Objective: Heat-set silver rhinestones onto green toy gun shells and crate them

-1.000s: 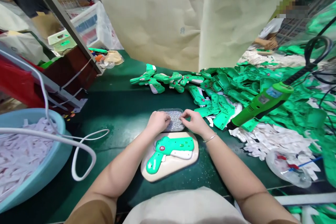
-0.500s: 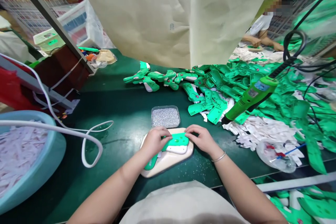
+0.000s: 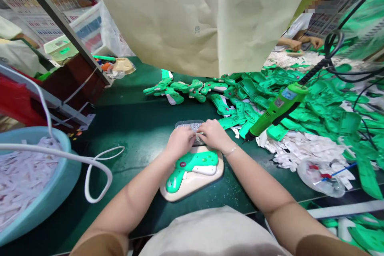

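Both hands reach into a small clear tray (image 3: 189,123) filled with tiny silvery metal pieces that look like screws. The fingers of my left hand (image 3: 181,141) are curled down and closed at the tray's left side. My right hand (image 3: 212,134) has its fingertips pinched together beside them. Whatever the fingertips hold is too small to see. Just below the hands, a green and white toy gun (image 3: 192,165) lies flat on a cream holding block (image 3: 192,190), its handle towards the lower left.
A green electric screwdriver (image 3: 276,110) hangs at the right on a black cord. Behind it lie heaps of green gun shells (image 3: 324,100) and white parts (image 3: 297,150). A blue tub (image 3: 67,168) of white pieces stands left. A person's hands (image 3: 295,45) work at far right.
Both hands have left the toy gun and moved up into the tray of metal pieces. The gun stays on the block, now uncovered. The screwdriver has shifted slightly left in view.
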The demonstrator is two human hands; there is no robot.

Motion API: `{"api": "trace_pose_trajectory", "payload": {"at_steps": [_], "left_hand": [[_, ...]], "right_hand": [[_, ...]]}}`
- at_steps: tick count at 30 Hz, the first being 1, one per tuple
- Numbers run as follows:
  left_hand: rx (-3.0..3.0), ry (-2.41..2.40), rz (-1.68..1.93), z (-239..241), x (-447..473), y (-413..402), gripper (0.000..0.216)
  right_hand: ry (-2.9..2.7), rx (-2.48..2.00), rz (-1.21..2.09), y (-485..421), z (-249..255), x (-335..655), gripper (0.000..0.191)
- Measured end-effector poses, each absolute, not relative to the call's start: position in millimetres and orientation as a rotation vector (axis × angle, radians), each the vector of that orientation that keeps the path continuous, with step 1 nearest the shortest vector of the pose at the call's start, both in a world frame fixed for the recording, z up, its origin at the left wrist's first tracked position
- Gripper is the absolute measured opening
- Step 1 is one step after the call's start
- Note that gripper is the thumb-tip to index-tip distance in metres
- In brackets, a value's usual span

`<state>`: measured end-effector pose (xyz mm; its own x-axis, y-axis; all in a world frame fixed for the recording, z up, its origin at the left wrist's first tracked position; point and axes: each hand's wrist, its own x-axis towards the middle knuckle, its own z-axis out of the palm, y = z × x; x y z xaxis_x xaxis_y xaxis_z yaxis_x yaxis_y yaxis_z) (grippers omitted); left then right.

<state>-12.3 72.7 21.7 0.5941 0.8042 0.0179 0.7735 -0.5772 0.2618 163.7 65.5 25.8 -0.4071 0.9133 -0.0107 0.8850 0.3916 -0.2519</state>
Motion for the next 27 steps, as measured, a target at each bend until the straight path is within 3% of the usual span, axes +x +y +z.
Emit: {"api": "trace_pose_trajectory", "payload": {"at_steps": [6,12,19,23,27], "left_hand": [[2.480,1.466,0.017,17.3,-6.1,115.1,0.006],[2.529,1.302,0.176,13.0,-20.4,110.0,0.021],[2.270,1.201,0.447,19.2,-35.2,81.9,0.024],[1.829,1.021,0.576,21.7,-48.8,42.2,0.013],[1.748,1.037,0.681,14.0,-50.6,11.0,0.012]], "right_hand": [[-2.641,-1.774,0.401,93.5,29.6,135.4,0.023],[-2.269,-1.554,0.538,81.9,10.3,165.8,0.017],[-2.064,-1.113,0.694,12.1,3.8,192.1,0.011],[-2.091,-1.007,0.537,-34.4,-6.6,200.7,0.013],[-2.127,-0.937,0.278,-48.3,-19.4,201.0,0.012]]}}
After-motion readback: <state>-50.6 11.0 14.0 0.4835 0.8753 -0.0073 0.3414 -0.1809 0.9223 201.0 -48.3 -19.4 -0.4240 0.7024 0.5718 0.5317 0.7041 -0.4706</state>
